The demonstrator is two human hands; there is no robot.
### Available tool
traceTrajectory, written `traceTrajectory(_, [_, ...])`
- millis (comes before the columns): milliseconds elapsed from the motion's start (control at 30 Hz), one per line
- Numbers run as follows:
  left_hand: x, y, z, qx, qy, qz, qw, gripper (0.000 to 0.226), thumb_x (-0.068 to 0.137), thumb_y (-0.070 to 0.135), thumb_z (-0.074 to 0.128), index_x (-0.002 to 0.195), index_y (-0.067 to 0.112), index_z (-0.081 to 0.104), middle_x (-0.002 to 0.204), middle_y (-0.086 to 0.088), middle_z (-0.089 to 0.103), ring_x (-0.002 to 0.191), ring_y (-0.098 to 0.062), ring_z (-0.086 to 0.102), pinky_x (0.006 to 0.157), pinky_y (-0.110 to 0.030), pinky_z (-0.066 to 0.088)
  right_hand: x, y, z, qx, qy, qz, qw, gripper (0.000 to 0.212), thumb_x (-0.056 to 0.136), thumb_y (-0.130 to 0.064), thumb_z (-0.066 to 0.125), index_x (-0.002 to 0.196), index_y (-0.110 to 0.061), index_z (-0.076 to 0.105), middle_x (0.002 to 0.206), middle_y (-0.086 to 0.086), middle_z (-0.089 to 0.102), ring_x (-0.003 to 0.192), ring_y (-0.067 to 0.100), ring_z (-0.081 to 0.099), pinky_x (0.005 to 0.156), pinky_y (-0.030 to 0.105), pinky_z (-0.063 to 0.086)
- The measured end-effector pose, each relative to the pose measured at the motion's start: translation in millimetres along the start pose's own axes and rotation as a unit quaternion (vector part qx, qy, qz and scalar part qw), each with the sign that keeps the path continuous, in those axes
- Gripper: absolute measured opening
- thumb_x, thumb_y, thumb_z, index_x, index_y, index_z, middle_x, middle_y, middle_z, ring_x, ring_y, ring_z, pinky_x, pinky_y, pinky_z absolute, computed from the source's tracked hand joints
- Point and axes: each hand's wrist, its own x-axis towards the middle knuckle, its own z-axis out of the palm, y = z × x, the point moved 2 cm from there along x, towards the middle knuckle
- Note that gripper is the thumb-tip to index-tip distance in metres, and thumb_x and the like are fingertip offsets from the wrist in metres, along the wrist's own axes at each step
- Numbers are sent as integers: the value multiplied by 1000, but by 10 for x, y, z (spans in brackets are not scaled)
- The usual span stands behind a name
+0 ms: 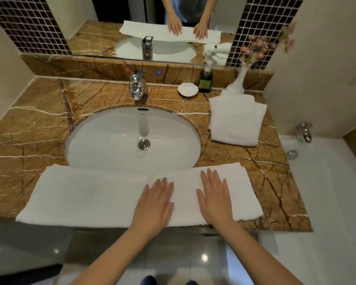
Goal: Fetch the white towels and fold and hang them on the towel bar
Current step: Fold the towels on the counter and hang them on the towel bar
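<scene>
A long white towel (pixel 86 198) lies folded lengthwise along the front edge of the marble counter (pixel 29 128), partly over the sink rim. My left hand (pixel 154 204) presses flat on its middle with straight fingers. My right hand (pixel 214 196) lies flat on the towel's right part, fingers spread. A second white towel (pixel 236 120), folded, sits on the counter at the back right. No towel bar is in view.
The oval sink (pixel 132 140) with a chrome faucet (pixel 137 85) fills the counter's centre. A white soap dish (pixel 187 89), a green pump bottle (pixel 206 80) and a white vase of pink flowers (pixel 239 81) stand at the back right. A bathtub (pixel 327 192) lies to the right.
</scene>
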Motion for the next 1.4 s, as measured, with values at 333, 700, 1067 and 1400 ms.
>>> traceTrajectory(333, [377, 923, 514, 27, -14, -12, 999, 54, 92, 44, 33, 140, 22, 45, 146, -6, 44, 134, -23, 43, 109, -44, 21, -176, 592, -70, -32, -28, -10, 999, 60, 98, -54, 7, 151, -31, 23, 158, -5, 20, 145, 14, 12, 115, 48, 2])
traceTrajectory(700, [1102, 1161, 208, -62, 77, 23, 995, 22, 87, 15, 54, 106, 13, 65, 101, -5, 64, 93, -25, 59, 74, -35, 49, 165, 1037, -513, 149, 124, 201, 960, 34, 94, -22, 53, 128, -17, 53, 125, 3, 55, 116, 22, 50, 94, 43, 47])
traceTrajectory(1067, [1623, 1296, 212, -82, -25, -17, 996, 28, 86, 29, 64, 110, 15, 61, 110, -4, 53, 108, -25, 50, 80, -35, 44, 520, 1256, -573, 282, 28, 302, 910, 15, 86, -15, 66, 98, -23, 60, 97, -2, 63, 81, 15, 58, 58, 27, 41])
traceTrajectory(1400, [1557, 1218, 136, -71, 30, 14, 997, 20, 88, 35, 59, 96, 19, 66, 99, 1, 64, 95, -19, 57, 72, -31, 43, 643, 1161, -745, 345, 19, 150, 926, 10, 88, -9, 63, 90, -18, 66, 84, -5, 64, 78, 8, 58, 67, 20, 47])
